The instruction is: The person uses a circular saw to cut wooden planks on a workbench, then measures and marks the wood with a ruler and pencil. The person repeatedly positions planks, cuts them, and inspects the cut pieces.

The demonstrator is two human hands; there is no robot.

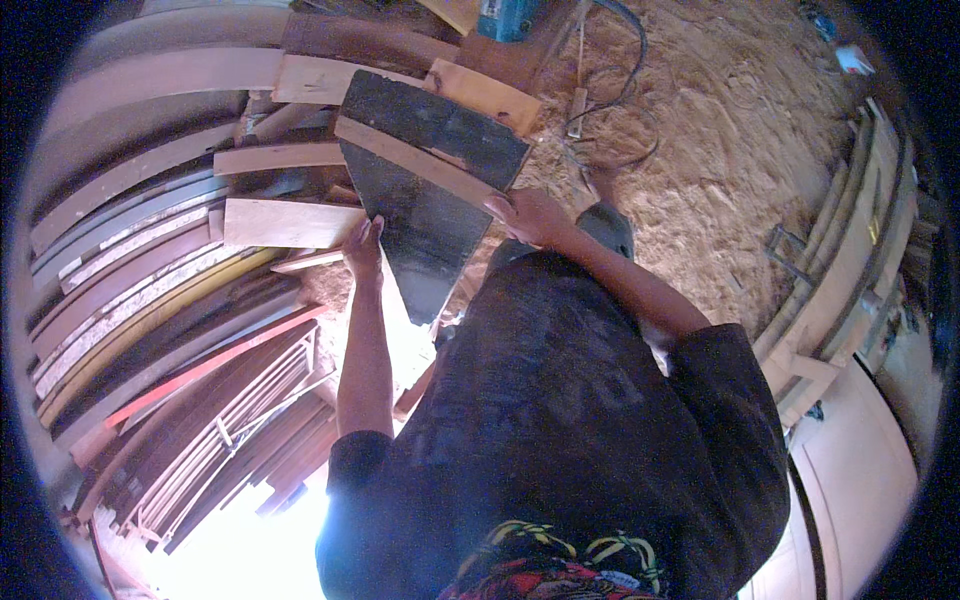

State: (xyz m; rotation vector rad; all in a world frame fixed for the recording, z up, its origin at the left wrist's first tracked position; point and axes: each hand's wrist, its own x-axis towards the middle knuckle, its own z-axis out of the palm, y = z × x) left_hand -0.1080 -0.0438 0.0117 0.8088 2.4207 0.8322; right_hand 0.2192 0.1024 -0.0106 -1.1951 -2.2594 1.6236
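Dark board (415, 235), blackish and wide, tilted in front of the person, between the two hands. A brown wooden strip (415, 160) runs slantwise across its upper part; whether fixed to it or only laid on, can't tell. Lower corner of the board runs into glare, so its edge there is hard to make out.

Left hand (363, 250) grips the board's left edge, thumb side up; fingers mostly hidden. Right hand (540, 218) is closed at the strip's right end, by the board's right edge; whether it pinches strip, board or both isn't clear.

Just left of the left hand, a pale plank (290, 222); its right end meets the hand in view, contact uncertain. Behind the board's top, a light wood piece (485, 95), partly covered. Beyond, a blue power tool (507, 20), cut off by the upper edge; dark cable (643, 45) loops near it over shavings (740, 150).

Left: stacked boards, a red strip (220, 365), a slatted frame (225, 430), lower ends washed out by glare. Right: long timbers (840, 260), blurry toward the dark rim. Dark shirt (600, 400) blocks the lower middle.
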